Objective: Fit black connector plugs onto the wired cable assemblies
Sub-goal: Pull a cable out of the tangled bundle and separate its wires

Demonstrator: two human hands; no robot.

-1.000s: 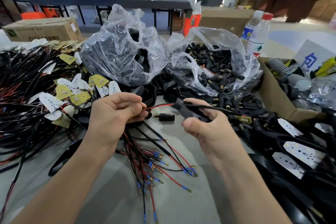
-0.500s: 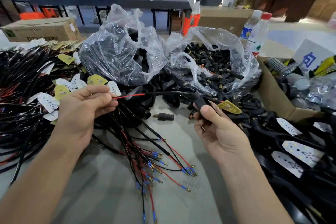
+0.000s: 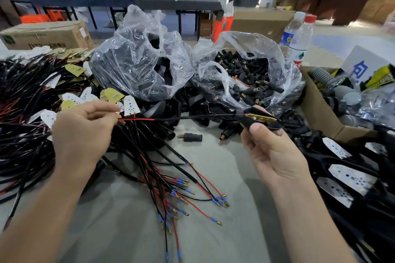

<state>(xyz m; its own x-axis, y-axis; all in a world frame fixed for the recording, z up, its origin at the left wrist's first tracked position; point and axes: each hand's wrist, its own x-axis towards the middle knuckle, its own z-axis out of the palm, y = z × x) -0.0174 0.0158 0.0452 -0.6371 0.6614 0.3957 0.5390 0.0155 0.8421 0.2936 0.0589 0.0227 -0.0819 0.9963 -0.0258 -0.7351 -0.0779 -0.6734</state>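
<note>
The left hand (image 3: 85,132) is pinching the red-wire end of a cable assembly (image 3: 192,116) between thumb and fingertips, while the right hand (image 3: 275,153) is gripping the black housing (image 3: 259,123) at its far end, thumb pressed beneath, so the cable is stretching taut between them above the grey table (image 3: 119,230). A loose black connector plug (image 3: 191,136) is lying on the table just below the cable, with more filling the clear bag (image 3: 284,64) behind. The fitting is likely going best with the wire pinched close to its tip and fed straight into the plug, not angled.
</note>
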